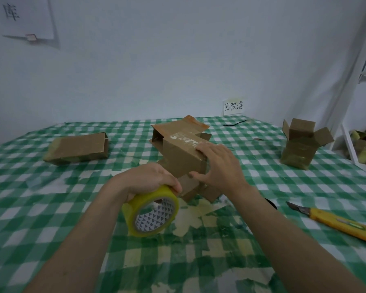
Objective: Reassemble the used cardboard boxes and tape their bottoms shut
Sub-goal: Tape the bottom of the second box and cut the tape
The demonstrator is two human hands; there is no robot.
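A small brown cardboard box (178, 153) stands in the middle of the table with its upper flaps folded down and old white tape residue across its top. My right hand (218, 166) lies over its near right corner, fingers on the top edge and thumb against the side. My left hand (150, 178) grips a roll of yellow packing tape (151, 210) from above, just in front of the box and to its left. The box's lower flaps splay out on the cloth under my hands.
A flattened cardboard box (76, 149) lies at the left. An assembled taped box (302, 142) with open flaps stands at the right. A yellow utility knife (336, 223) lies near the right edge. Green checked cloth (40, 208) covers the table; a white shelf frame (347, 98) stands right.
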